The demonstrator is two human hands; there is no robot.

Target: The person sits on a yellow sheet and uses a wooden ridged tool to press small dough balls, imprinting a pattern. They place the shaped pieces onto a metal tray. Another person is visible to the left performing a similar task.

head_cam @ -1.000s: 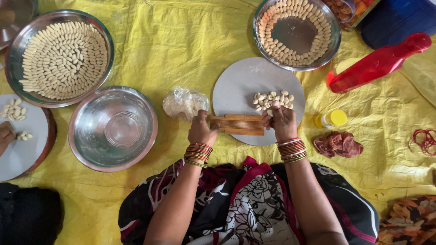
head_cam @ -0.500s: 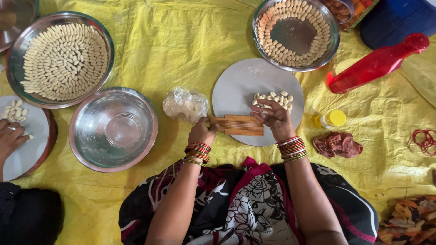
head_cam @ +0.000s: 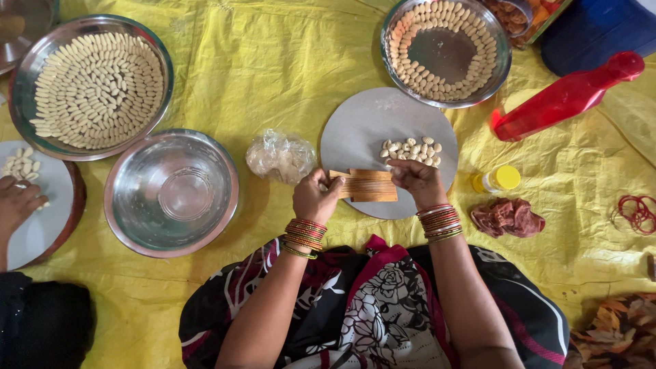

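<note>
Yellow cloth (head_cam: 273, 61) under everything, round grey board (head_cam: 372, 123) before you, empty steel bowl (head_cam: 171, 193) to its left, your left hand (head_cam: 314, 198) gripping the ridged wooden block (head_cam: 365, 186) on the board's near edge, your right hand (head_cam: 418, 181) at the block's right end, fingers curled, grip unclear, small dough shells (head_cam: 412, 149) just beyond.

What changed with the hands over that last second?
The right hand lifted off the ridged wooden board, reached up toward the small dough pieces on the round grey board, and has now come back to the wooden board's right end. The left hand kept hold of its left end. At the far left, another person's hand shifted on the white plate. The bowls stayed put.
</note>
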